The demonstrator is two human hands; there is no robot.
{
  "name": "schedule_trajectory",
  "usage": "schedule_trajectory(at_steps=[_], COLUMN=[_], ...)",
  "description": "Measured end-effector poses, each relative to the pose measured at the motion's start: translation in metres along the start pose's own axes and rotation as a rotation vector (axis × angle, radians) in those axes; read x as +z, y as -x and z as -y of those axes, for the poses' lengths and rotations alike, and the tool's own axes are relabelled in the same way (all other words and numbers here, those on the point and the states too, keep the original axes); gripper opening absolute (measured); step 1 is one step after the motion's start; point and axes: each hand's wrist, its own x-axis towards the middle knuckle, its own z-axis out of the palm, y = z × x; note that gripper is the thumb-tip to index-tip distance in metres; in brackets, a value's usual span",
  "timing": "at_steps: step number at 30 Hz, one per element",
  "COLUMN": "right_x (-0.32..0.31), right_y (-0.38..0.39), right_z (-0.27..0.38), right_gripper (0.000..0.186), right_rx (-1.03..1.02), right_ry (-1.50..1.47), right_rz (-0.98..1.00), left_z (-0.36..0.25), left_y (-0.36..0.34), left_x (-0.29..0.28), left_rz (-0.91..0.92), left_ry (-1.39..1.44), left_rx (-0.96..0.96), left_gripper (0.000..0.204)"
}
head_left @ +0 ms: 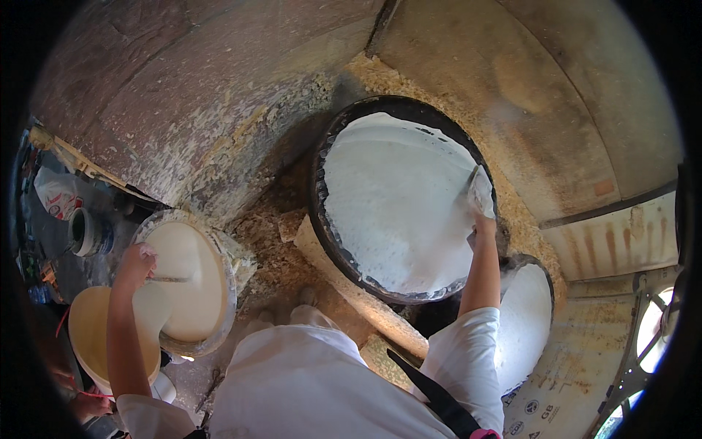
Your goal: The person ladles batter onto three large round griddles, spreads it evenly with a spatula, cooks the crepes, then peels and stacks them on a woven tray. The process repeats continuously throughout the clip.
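Note:
My left hand [139, 263] is closed on the end of a thin rod-like handle [172, 279] above a wide round tub [226, 282] of cream-coloured batter [191, 307]; whatever the rod's far end carries does not show. On the right, my right hand [482, 225] grips a whitish flat scraper-like piece [480, 192] with a thin dark edge. It rests at the right rim of a large black round griddle [319, 208]. A thin white sheet of batter [395, 197] covers most of the griddle's surface.
A second griddle covered in white [528, 322] sits at lower right. Beside the tub, a cream bucket [84, 329] tilts toward it, with another person's hand [91, 406] below. Walls caked with residue [248, 139] rise close behind. A small container [86, 233] stands far left.

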Motion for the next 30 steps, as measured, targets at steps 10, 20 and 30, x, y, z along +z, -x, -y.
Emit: schedule_trajectory(at_steps=[10, 20, 30], right_x=[0.074, 0.076, 0.015], right_y=[0.127, 0.095, 0.015], right_z=[0.157, 0.154, 0.085], right_gripper=[0.050, 0.045, 0.052], right_rx=[-0.397, -0.490, 0.275], right_ry=[-0.027, 0.517, -0.573], right_rz=[0.504, 0.047, 0.095], left_z=[-0.017, -0.026, -0.030], left_y=[-0.003, -0.010, -0.002], left_x=[0.003, 0.004, 0.001], left_rz=[-0.003, -0.028, -0.018], left_ry=[-0.020, -0.053, -0.077], left_rx=[-0.064, -0.095, -0.101], left_gripper=[0.012, 0.010, 0.009])
